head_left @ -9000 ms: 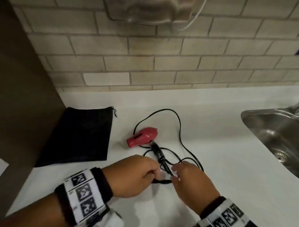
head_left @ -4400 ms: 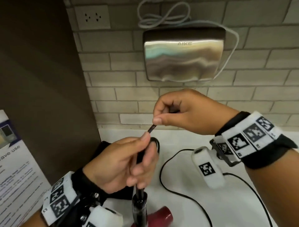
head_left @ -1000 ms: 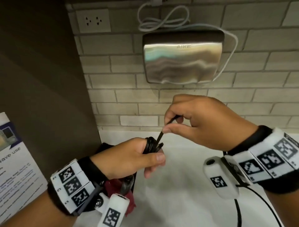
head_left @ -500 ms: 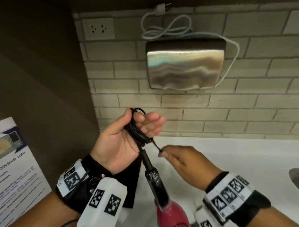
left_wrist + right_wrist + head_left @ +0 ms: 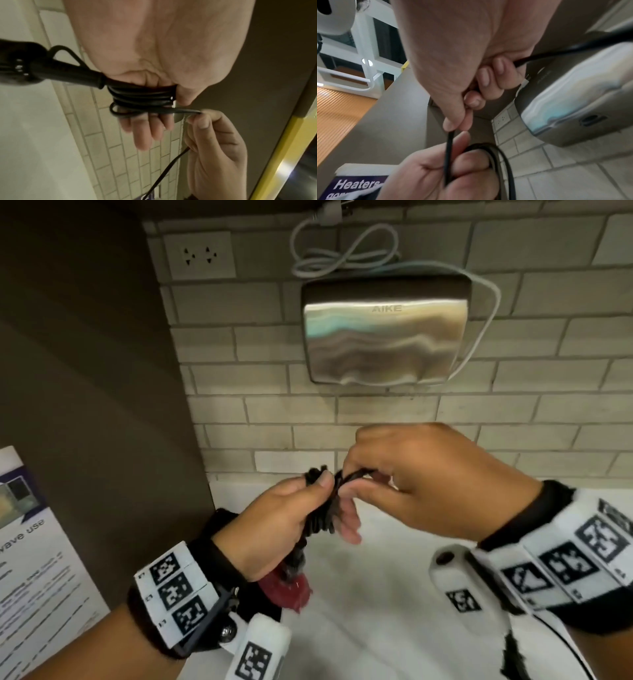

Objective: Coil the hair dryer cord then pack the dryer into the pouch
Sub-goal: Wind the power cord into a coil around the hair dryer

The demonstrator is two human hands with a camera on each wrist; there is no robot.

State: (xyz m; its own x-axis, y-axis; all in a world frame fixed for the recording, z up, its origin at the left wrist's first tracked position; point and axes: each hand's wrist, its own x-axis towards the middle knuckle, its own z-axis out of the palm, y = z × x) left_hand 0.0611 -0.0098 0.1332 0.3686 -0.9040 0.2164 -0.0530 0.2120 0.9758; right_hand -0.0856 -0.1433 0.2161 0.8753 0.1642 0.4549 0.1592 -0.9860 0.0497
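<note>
- Cord is wound in several tight turns around the fingers of the left hand; these are kept straight and close together, judged to serve as a former so the loops stay even
- Thumb of the left hand is pressed down on the bundle, apparently to stop the turns slipping off
- Free length of cord is pinched between thumb and forefinger of the right hand, the other fingers curled round it; it is held taut just beside the bundle, judged ready for another turn
- More cord is seen trailing away below the right hand in the left wrist view, so coiling is judged unfinished
- Hair dryer hangs below the left hand by its cord end, clear of the white surface; red glossy body, black handle with a ribbed strain relief
- Cord reads as thin, smooth, black, slightly shiny, springy in its loops
- Pouch is only partly visible as dark cloth behind the left wrist, on the surface; whether its mouth is open cannot be told
- Behind: brick-tile wall, steel hand dryer, matte
</note>
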